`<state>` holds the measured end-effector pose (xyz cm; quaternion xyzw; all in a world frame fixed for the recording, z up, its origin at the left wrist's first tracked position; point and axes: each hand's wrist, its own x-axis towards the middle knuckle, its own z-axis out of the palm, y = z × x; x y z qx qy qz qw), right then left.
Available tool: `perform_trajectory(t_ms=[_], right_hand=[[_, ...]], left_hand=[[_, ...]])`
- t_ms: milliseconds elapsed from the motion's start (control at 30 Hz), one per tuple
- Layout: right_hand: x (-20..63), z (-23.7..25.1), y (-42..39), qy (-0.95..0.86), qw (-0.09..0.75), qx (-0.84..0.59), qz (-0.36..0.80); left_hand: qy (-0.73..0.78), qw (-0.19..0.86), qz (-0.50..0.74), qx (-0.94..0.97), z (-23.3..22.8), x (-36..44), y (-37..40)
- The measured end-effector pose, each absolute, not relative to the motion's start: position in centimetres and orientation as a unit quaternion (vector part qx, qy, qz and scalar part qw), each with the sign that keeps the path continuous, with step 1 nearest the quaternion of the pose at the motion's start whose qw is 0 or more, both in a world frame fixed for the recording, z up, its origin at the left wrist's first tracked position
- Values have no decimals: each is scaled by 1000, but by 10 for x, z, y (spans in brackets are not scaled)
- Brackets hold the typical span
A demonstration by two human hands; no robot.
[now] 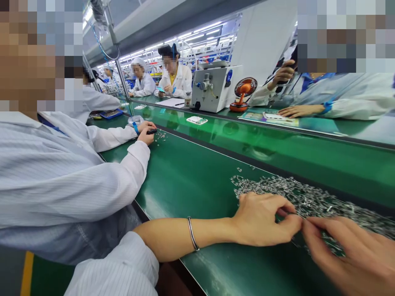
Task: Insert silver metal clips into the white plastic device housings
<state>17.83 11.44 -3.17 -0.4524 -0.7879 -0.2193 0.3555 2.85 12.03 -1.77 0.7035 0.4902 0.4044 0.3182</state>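
Lower right of frame: left hand (265, 220) and right hand (348, 255) pinch one small metal part (304, 218), fingertips meeting, beside the pile of parts (308, 197) on the green mat (191, 181).

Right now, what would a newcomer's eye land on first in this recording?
Low in the picture, the left hand and right hand meet fingertip to fingertip over a spread of tiny metal parts on the green table. Farther back stand a small orange fan and a white machine.
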Motion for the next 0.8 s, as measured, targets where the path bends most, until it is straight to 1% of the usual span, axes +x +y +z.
perform_trajectory(t_ms=[133, 267, 367, 467, 600, 700, 800], right_hand=[[173, -22, 112, -785, 332, -461, -249], [167, -11, 108, -783, 319, -388, -366], [165, -6, 104, -783, 293, -354, -419], [164, -7, 102, -780, 295, -363, -415], [160, -9, 100, -773, 319, -413, -361], [157, -8, 100, -783, 327, -393, -354], [156, -8, 99, -784, 338, -383, -353]], left_hand=[[472, 435, 434, 632, -16, 26, 120], [479, 527, 423, 560, -16, 27, 121], [479, 576, 415, 516, -17, 29, 122], [466, 625, 424, 460, -17, 31, 124], [448, 672, 428, 405, -12, 32, 124], [453, 678, 428, 389, -8, 31, 123], [458, 661, 440, 400, -7, 31, 122]])
